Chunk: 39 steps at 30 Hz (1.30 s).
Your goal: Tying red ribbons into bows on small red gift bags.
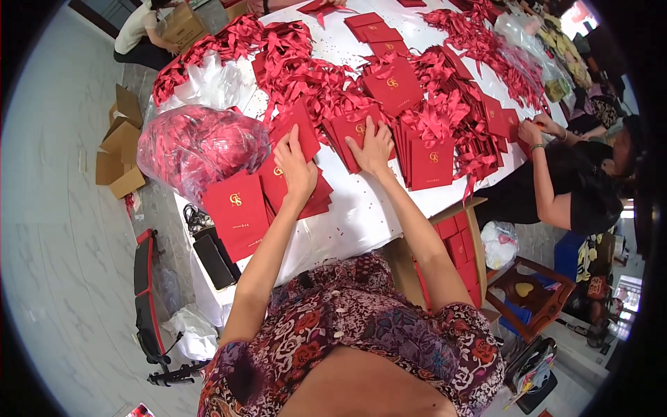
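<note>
In the head view, my left hand (297,170) lies over a red bag (308,128) on the white table (347,236), fingers stretched away from me; I cannot tell whether it grips. My right hand (376,148) touches a stack of red bags (344,129) just beside it; whether it grasps any, I cannot tell. The stack's long axis runs away from me, far end leaning left, gold mark nearer that end.

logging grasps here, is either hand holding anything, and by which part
A hold cannot be told: the left hand lies over a flat red gift bag, the right hand over another, fingers on their faces.
</note>
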Tool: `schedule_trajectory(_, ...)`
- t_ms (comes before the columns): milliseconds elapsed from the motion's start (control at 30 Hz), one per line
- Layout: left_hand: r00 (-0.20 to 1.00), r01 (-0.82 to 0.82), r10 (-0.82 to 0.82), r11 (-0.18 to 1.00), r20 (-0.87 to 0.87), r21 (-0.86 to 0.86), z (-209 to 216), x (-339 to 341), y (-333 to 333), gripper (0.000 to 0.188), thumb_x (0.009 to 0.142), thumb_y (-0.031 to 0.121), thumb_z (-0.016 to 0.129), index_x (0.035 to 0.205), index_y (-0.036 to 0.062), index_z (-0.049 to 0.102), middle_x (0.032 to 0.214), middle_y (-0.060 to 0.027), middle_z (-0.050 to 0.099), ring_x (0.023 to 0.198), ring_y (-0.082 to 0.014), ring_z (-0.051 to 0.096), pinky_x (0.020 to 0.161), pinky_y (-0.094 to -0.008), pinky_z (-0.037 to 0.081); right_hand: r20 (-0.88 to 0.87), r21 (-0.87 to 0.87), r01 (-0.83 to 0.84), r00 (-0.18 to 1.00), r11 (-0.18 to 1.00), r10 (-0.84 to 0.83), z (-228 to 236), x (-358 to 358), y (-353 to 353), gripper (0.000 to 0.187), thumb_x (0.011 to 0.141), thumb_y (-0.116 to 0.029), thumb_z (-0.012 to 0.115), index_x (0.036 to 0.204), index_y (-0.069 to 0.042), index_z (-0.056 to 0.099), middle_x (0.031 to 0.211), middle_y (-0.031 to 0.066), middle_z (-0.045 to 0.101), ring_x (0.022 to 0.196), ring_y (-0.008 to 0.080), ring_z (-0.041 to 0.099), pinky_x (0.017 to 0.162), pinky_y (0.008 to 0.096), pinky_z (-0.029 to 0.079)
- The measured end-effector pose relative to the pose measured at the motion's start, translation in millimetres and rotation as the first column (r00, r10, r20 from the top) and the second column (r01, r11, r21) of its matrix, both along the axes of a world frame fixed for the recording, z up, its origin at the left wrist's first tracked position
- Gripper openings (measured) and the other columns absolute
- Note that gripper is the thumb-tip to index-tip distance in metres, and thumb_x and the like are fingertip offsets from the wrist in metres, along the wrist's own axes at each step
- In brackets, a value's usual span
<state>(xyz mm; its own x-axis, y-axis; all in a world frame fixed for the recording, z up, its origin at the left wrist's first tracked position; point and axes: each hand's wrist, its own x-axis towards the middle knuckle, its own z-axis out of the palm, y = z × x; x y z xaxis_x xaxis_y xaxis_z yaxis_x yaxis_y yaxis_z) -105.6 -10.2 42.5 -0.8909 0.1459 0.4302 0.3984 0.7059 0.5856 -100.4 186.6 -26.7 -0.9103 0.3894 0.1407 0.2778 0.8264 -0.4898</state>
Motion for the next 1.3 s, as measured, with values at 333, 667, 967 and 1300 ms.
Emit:
schedule_trajectory(333, 0.955, -0.134, -0.17, 0.479, 0.242, 0.867, 29, 47, 35, 0.036, 0.101, 0.014, 0.055, 0.132, -0.0014, 0.049, 0.122, -0.0091, 0.062, 0.105, -0.0186, 0.061, 0.091, -0.0316, 0.048, -0.346, -0.109, -0.011, 0.938, 0.994, -0.028, 9, 20, -8, 0.074, 0.086, -0.037, 0.073, 0.141, 0.0, 0.04, 0.138, 0.0251, 0.037, 0.128, 0.0419, 0.035, 0.104, 0.0533, 0.03)
schedule_trajectory(667, 0.823, -0.496, -0.246, 0.128, 0.512, 0.859, 16, 96, 75, 0.034, 0.095, 0.011, 0.061, 0.126, 0.0019, 0.052, 0.117, -0.0079, 0.062, 0.103, -0.0178, 0.062, 0.087, -0.0323, 0.053, -0.154, -0.943, -0.134, 0.987, 0.304, -0.043, 63, 102, -3, 0.039, 0.102, -0.017, 0.057, 0.134, -0.001, 0.044, 0.109, 0.0079, 0.066, 0.093, 0.0111, 0.063, 0.082, 0.0286, 0.053)
schedule_trajectory(967, 0.604, -0.378, -0.575, 0.403, 0.552, 0.834, -50, 162, 53, 0.03, 0.095, 0.01, 0.063, 0.123, -0.0012, 0.058, 0.112, -0.0082, 0.067, 0.098, -0.0149, 0.063, 0.081, -0.027, 0.053, -0.102, -0.855, -0.069, 0.994, 0.514, -0.036, -5, 173, 59, 0.045, 0.098, -0.006, 0.053, 0.142, 0.0, 0.042, 0.125, 0.0164, 0.061, 0.112, 0.0248, 0.062, 0.096, 0.0341, 0.049)
schedule_trajectory(1300, 0.534, -0.367, -0.456, 0.633, 0.711, 0.682, -129, 141, 55, 0.033, 0.095, 0.009, 0.065, 0.126, -0.0003, 0.057, 0.107, -0.0131, 0.069, 0.087, -0.0159, 0.068, 0.073, -0.0283, 0.057, 0.093, 0.127, -0.151, 0.986, 0.98, 0.139, 11, 159, -17, 0.048, 0.086, -0.018, 0.067, 0.131, -0.004, 0.053, 0.122, 0.0216, 0.053, 0.106, 0.042, 0.055, 0.085, 0.0497, 0.049)
